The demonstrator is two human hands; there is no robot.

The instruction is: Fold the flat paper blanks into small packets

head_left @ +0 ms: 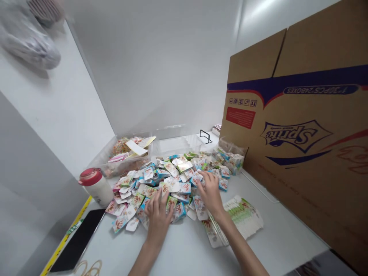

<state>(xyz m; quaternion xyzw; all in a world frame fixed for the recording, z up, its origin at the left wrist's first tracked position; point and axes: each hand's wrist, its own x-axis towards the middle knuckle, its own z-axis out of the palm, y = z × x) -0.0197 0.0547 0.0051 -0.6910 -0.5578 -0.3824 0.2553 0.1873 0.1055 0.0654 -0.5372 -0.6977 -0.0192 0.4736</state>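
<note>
Fingers of the left hand point(157, 220) and right hand point(209, 193) spread wide, gripping nothing clearly, on a loose heap of printed sachets point(169, 184) mid-surface point(184, 249). Light, flat contact suits this slippery heap; a squared stack of sachets point(240, 216) lies near right.

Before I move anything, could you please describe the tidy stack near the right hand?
Find the big Sprite box on the right of the white table. Left of it lies a heap of loose printed packets; beside the person's right hand sits the stack, its packets overlapping in one neat row, unlike the jumble.
</note>
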